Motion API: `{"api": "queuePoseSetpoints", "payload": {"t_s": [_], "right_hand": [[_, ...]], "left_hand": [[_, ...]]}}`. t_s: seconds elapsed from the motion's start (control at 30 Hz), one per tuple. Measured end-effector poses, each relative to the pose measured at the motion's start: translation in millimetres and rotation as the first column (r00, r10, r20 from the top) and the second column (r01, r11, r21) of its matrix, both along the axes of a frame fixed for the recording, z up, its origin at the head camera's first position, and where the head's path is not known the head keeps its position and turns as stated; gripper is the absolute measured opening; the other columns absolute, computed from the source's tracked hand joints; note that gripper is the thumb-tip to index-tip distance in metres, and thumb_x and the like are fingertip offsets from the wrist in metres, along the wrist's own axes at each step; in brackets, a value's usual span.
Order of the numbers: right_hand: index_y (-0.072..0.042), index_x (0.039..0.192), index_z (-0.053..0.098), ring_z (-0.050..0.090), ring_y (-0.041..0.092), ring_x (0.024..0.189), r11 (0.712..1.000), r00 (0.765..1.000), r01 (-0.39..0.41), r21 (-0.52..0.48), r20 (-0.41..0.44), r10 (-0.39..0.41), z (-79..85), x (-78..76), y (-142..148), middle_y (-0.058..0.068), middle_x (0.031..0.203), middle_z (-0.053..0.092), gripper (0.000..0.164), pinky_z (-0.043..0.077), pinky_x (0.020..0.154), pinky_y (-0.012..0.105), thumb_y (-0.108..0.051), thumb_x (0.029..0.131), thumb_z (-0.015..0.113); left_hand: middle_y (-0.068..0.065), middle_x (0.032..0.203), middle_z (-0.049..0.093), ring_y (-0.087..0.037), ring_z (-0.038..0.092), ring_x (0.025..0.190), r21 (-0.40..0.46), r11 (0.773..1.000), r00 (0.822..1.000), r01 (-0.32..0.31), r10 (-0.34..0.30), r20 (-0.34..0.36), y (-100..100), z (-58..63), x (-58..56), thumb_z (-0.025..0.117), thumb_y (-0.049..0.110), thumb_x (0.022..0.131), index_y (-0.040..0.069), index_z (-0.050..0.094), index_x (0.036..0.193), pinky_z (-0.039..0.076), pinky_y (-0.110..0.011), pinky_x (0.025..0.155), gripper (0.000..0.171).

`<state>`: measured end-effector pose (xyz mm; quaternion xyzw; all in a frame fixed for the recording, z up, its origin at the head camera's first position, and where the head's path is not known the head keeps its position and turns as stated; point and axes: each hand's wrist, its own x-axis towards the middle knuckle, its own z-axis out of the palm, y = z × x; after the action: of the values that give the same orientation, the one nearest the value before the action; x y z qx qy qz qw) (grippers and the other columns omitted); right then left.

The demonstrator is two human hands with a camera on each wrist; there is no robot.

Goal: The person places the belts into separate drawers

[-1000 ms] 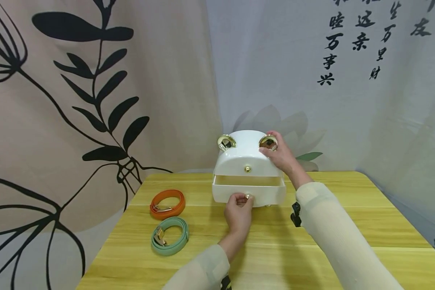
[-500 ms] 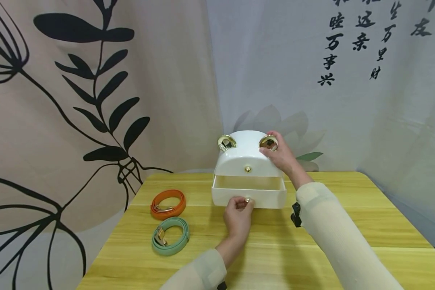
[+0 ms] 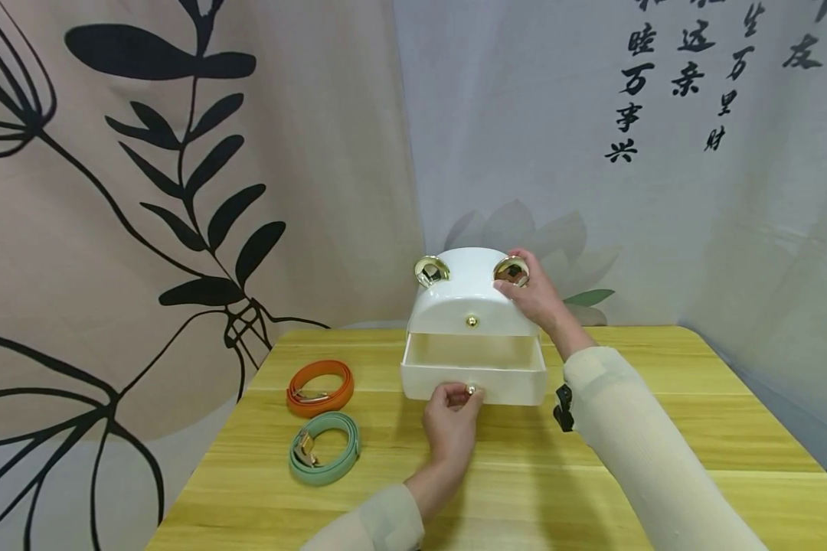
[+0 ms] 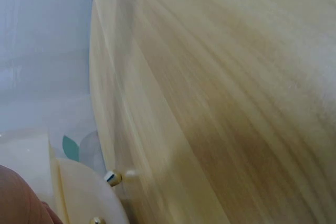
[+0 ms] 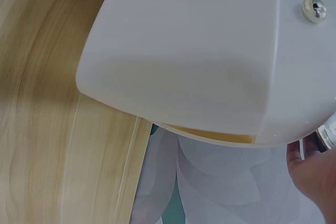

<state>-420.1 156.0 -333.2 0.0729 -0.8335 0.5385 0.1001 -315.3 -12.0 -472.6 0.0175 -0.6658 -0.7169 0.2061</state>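
Note:
A white frog-shaped drawer box (image 3: pixel 470 264) with two gold round eyes stands at the table's back. Its lower drawer (image 3: pixel 510 386) is pulled out, and its inside looks bare. My left hand (image 3: pixel 450 432) pinches that drawer's gold knob (image 3: pixel 471 389) between thumb and fingers. My right hand (image 3: pixel 540 298) grips the box's right gold eye (image 3: pixel 511 271), thumb in front and fingers behind. The upper drawer, with its own gold knob (image 3: pixel 472 321), is closed. In the right wrist view the box's white side (image 5: pixel 184 51) fills much of the picture, with part of my right hand (image 5: pixel 315 177) at the edge.
Left of the box, an orange coiled strap (image 3: pixel 319 388) lies on the wooden table (image 3: pixel 661 444). Just in front of it is a green coiled strap (image 3: pixel 325 449), with metal clasps showing on both. A printed cloth (image 3: pixel 317 153) hangs behind the table.
The lower drawer has slid further out toward me, with my left hand drawing back on its knob. My right hand and the box body have stayed in place.

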Motion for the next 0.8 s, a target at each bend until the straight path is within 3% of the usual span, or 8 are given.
{"api": "queuePoseSetpoints", "payload": {"t_s": [0.8], "right_hand": [[-0.029, 0.153, 0.023, 0.049, 0.037, 0.11, 1.0, 0.999, 0.006, -0.009, 0.032, -0.006, -0.8, 1.0, 0.2, 0.021, 0.128, 0.046, 0.066, 0.045, 0.087, 0.048, -0.028, 0.1, 0.061]], "left_hand": [[-0.002, 0.075, 0.065, -0.011, 0.06, 0.065, 0.028, 1.0, 1.0, 0.011, -0.011, -0.018, -3.3, -3.0, 13.3, 0.083, 0.002, 0.073, 0.001, 0.065, 0.085, 0.051, -0.02, 0.059, 0.022]]}}
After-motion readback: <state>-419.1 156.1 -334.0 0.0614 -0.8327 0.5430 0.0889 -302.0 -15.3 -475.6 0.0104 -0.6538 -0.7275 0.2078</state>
